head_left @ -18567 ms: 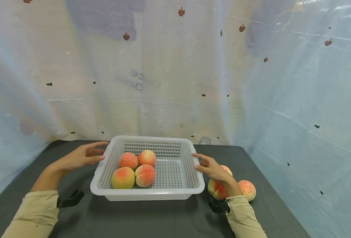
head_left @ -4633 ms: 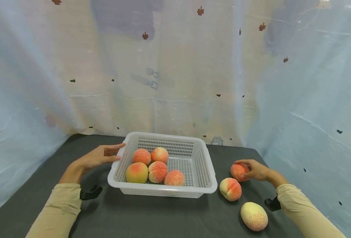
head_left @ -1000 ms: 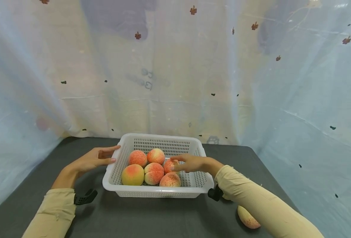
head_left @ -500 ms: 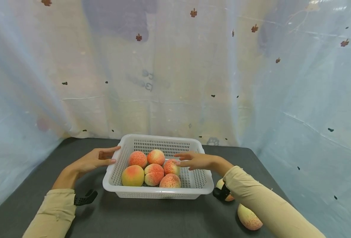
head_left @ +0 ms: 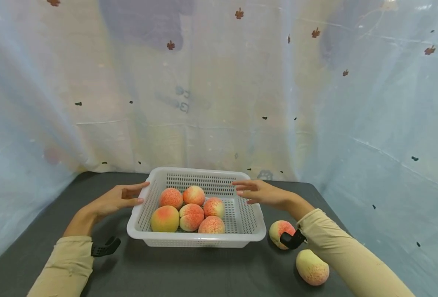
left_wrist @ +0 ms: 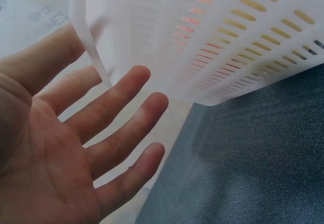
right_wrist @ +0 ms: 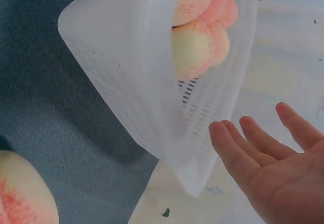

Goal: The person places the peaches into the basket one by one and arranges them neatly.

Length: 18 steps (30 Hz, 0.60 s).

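In the head view, a white perforated plastic basket [head_left: 200, 243] holds several red-and-yellow peaches [head_left: 192, 217], grouped toward its left and middle. My left hand [head_left: 116, 200] rests its thumb and a fingertip on the left rim; in the left wrist view its other fingers [left_wrist: 121, 138] extend loosely outside the basket wall [left_wrist: 167, 57]. Over the right rim hovers my right hand [head_left: 265, 193], fingers spread and holding nothing. Two more peaches lie on the table right of the basket: a red-and-cream one [head_left: 281, 234] near my right wrist and a paler one [head_left: 312, 268] closer to me.
A dark grey cloth [head_left: 189, 272] covers the table. Pale plastic sheeting [head_left: 211, 103] with small leaf shapes hangs behind and at both sides. Each wrist wears a black strap, the left strap [head_left: 106, 246] and right strap [head_left: 293, 239].
Since the earlier frames, two peaches have joined those in the basket. Over the last second my right hand has drawn back rightward and up from the latest peach. My left hand stays at the rim.
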{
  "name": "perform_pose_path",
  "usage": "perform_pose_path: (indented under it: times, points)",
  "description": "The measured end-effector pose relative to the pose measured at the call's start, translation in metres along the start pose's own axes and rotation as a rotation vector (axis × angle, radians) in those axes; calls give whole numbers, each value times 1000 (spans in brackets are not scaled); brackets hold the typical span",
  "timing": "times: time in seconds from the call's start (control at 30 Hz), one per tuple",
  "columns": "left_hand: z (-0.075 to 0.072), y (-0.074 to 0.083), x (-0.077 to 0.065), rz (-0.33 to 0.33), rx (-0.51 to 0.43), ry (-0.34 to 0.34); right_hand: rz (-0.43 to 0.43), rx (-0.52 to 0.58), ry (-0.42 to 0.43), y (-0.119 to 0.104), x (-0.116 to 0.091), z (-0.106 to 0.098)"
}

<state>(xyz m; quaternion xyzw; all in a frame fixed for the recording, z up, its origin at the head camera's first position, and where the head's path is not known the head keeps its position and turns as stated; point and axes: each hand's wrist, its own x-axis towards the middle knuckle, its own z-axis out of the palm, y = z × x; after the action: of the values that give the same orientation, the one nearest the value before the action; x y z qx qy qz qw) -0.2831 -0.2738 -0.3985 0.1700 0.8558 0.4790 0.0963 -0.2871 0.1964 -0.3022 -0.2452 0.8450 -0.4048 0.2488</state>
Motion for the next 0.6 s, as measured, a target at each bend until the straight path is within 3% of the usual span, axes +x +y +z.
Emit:
perform_pose_path:
  times: [0.23,0.6]
  points:
    - [0,0,0,5,-19,-1,-49,15,34,6,-19,-10]
    - [2,0,1,16,-33,-9,-76,44,158,40,-46,-29]
